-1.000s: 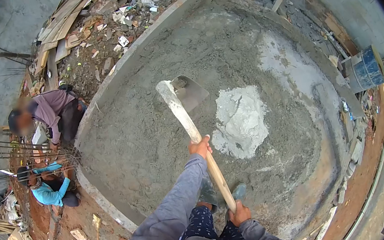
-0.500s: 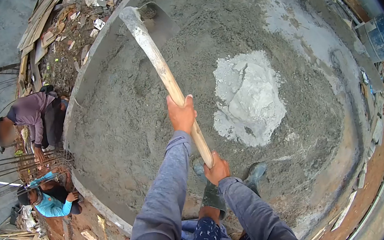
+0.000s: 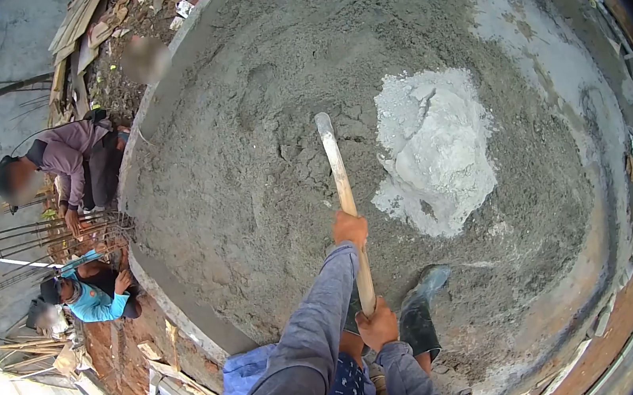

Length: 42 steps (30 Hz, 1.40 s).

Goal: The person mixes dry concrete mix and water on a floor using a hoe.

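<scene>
White cement (image 3: 430,150) lies on the sand mound (image 3: 248,166).

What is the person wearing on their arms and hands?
Both arms are covered by long grey sleeves that reach the wrists. The left hand and right hand are bare: no gloves, and no rings, watch or markings that I can make out.

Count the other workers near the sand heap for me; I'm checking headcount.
2, both left of the sand heap: one person in a purple top bending over, one person in a blue top crouched below. Others may be out of view.
</scene>
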### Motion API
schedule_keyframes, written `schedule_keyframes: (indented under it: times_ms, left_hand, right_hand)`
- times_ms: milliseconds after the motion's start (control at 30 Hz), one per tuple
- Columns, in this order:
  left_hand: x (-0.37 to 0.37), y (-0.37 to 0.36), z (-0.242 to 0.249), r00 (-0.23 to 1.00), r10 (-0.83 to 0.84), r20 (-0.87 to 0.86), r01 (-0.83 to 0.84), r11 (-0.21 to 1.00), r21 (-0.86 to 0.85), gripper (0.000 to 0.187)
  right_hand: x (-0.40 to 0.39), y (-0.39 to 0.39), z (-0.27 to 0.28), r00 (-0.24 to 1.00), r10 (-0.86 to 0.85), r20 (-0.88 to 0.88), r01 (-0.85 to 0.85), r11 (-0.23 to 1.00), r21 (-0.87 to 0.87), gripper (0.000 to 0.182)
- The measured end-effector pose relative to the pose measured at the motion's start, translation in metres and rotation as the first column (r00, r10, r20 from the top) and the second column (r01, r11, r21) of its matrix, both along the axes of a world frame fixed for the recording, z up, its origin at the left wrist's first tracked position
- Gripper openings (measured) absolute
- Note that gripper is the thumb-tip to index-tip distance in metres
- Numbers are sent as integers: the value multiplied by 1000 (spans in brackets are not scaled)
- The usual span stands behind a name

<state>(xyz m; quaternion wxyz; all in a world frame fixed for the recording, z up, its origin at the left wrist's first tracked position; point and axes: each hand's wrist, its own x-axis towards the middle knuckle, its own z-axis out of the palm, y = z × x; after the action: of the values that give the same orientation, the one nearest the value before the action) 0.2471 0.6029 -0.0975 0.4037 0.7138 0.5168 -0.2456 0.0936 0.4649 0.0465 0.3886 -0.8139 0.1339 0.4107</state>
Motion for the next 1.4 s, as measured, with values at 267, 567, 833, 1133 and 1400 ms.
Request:
schedule_keyframes:
  times_ms: [267,567,833,1133,1400]
  left_hand:
    - [-46,-31,-6,986,-66,-153,58,997,-53,52]
    - [-48,-27,-13,995,-23,-93,18,998,-53,48]
    - [-51,-31,-21,998,-17,-66,15,1000,-25,47]
    - [25,-62,29,920,386,-65,-384,858,-342,25]
    - [21,-101,47,628,764,-149,-605,359,-711,25]
  right_hand:
    - [-48,-23,-15,989,-136,-55,139,989,48,33]
    - [-37,-11,-28,981,-146,-128,162,980,119,48]
    - [-20,-19,-41,910,-258,-323,371,856,360,33]
    - [117,-75,58,894,-101,-437,279,888,366,23]
    - [149,-171,152,879,46,-475,161,909,385,30]
